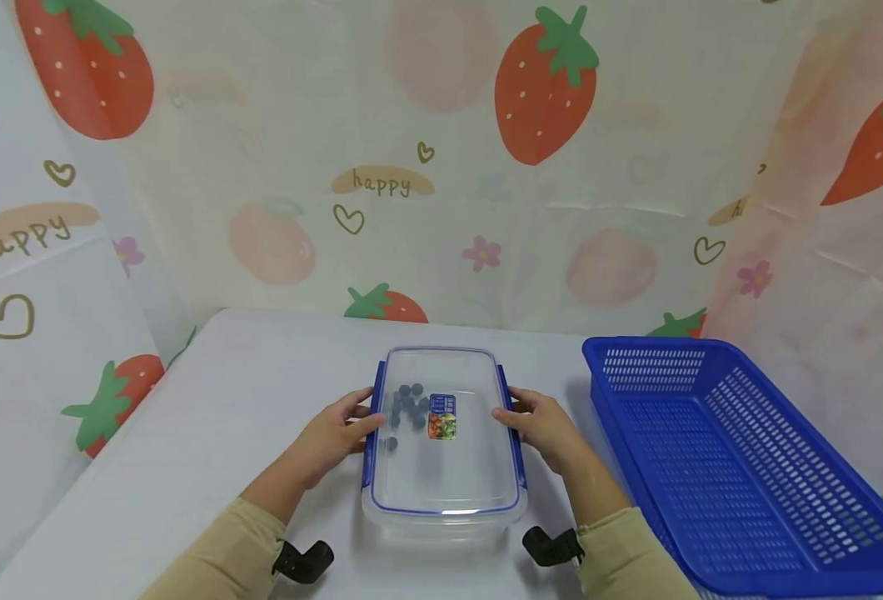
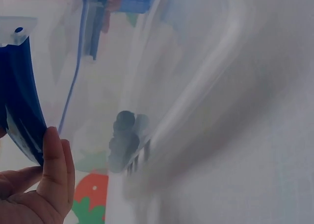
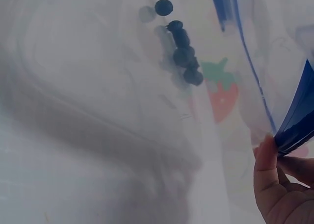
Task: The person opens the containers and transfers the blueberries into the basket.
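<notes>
A clear plastic food container with a blue-rimmed lid lies lengthwise on the white table between both hands. Several small, dark, round pieces that look like blueberries show through the lid, gathered toward its left half. My left hand pinches the blue left latch, whose lower end stands out from the container wall. On the opposite side, my right hand pinches the right latch, likewise angled outward. In the head view each thumb lies over the lid's edge. A colourful label sits on the lid.
To the right stands a large blue perforated basket, close to the right forearm. A strawberry-patterned sheet forms the backdrop behind and beside the white table. Black wrist mounts hang near both cuffs.
</notes>
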Action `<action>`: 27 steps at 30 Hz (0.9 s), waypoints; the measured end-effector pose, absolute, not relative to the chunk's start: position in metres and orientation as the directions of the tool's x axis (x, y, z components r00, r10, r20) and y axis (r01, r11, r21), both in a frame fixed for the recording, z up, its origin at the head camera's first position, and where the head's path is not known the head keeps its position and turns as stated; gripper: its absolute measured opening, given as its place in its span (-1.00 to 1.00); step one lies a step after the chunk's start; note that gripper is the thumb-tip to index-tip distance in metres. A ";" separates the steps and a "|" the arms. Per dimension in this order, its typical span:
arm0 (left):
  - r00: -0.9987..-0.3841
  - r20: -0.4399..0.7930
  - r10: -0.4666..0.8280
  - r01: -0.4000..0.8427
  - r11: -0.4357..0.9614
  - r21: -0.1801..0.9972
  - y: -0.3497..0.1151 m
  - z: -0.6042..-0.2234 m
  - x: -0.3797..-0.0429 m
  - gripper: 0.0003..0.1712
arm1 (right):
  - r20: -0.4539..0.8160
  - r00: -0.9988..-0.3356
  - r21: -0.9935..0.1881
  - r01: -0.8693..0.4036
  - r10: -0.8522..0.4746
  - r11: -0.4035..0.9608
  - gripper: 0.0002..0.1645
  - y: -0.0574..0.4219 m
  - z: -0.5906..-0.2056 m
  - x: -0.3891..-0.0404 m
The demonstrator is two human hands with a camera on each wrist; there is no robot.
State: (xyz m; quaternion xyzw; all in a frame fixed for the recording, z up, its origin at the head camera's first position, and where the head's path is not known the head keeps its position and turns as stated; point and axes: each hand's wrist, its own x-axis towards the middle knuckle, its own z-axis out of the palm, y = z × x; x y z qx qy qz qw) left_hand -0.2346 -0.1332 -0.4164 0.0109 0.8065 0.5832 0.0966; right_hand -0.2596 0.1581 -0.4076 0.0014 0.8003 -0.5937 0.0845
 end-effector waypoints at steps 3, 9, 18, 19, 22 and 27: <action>-0.984 -0.131 0.117 -0.085 0.338 0.937 -0.132 -0.417 -0.234 -0.21 | -0.135 -0.985 -0.949 0.098 -0.106 0.299 -0.27 0.157 -0.406 -0.259; -0.989 -0.101 0.105 -0.051 0.401 0.915 -0.130 -0.414 -0.232 -0.33 | -0.128 -0.985 -0.948 0.087 -0.115 0.306 -0.26 0.158 -0.405 -0.258; -0.994 -0.079 0.072 -0.045 0.387 0.921 -0.129 -0.417 -0.230 -0.45 | -0.139 -0.985 -0.947 0.104 -0.098 0.303 -0.24 0.158 -0.406 -0.258; -0.995 -0.073 0.068 -0.041 0.382 0.923 -0.129 -0.418 -0.231 -0.47 | -0.139 -0.985 -0.948 0.104 -0.100 0.300 -0.24 0.158 -0.406 -0.258; -0.997 -0.045 0.062 -0.019 0.373 0.928 -0.129 -0.421 -0.231 -0.49 | -0.143 -0.985 -0.949 0.108 -0.100 0.296 -0.24 0.158 -0.406 -0.258; -0.998 -0.019 0.067 0.006 0.354 0.935 -0.129 -0.424 -0.233 -0.50 | -0.145 -0.985 -0.945 0.109 -0.096 0.309 -0.23 0.158 -0.407 -0.259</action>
